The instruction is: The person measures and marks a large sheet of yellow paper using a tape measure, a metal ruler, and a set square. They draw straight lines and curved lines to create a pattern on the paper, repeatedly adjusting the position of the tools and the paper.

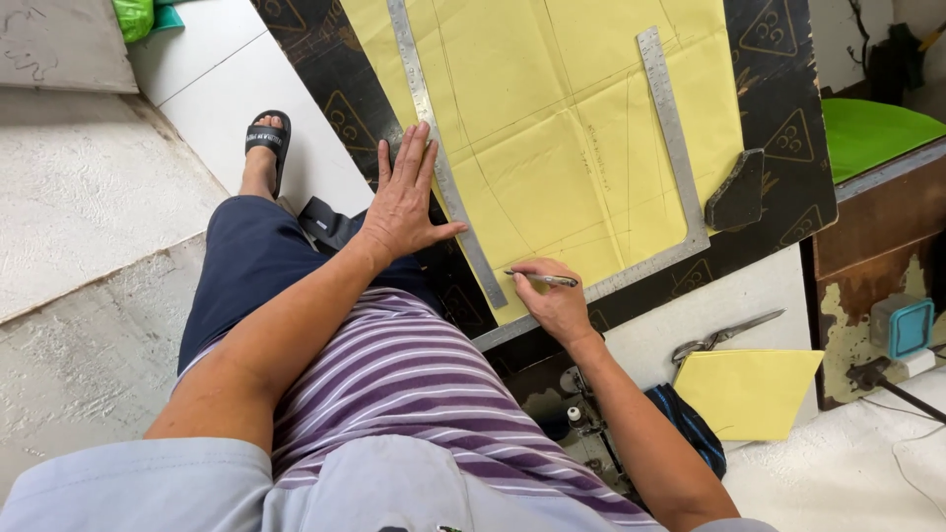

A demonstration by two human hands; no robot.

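A large yellow paper sheet (552, 128) with pencilled lines lies on a black board (778, 128). My left hand (404, 202) is spread flat, fingers pressing a long steel ruler (434, 148) that runs down the sheet's left side. My right hand (557, 300) grips a pen (544, 279) whose tip rests on the paper beside the ruler's lower end. A steel L-square (675, 158) lies along the sheet's right and bottom edges, weighted by a dark flat block (737, 190).
Scissors (724, 335) and a smaller yellow paper piece (749, 389) lie on the white surface at lower right. A green cushion (872, 133) sits at far right, a teal box (902, 327) below it. My sandalled foot (264, 148) rests on white tiles at left.
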